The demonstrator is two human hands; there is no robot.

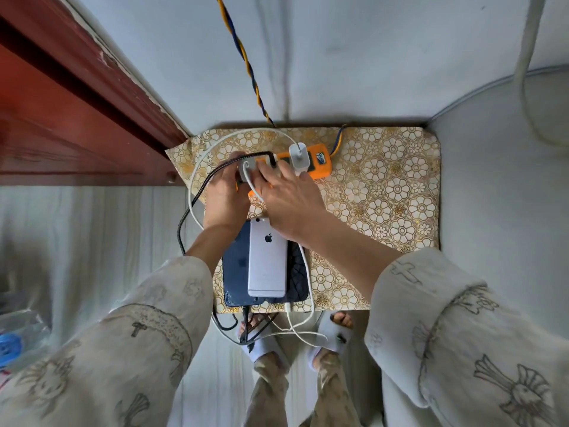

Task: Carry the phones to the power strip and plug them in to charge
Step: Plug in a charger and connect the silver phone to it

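Note:
An orange power strip (pixel 320 163) lies on a small table covered with a gold floral cloth (pixel 385 192). A white charger (pixel 298 155) is plugged into it. My left hand (pixel 226 195) grips a grey charger plug (pixel 246 171) at the strip's left end, a black braided cable (pixel 197 198) running from it. My right hand (pixel 286 198) rests on the strip with fingers spread, holding it down. Three phones lie stacked near the table's front edge: a silver phone (pixel 267 260) on top, a dark blue phone (pixel 235 266) on the left, a black phone (pixel 297 272) on the right. Cables run from their lower ends.
A red-brown wooden door frame (pixel 77 103) stands at the left. Grey walls enclose the table at back and right. A twisted yellow-blue wire (pixel 243 57) hangs down to the strip. White and black cables (pixel 277 328) dangle past the table's front above my sandalled feet.

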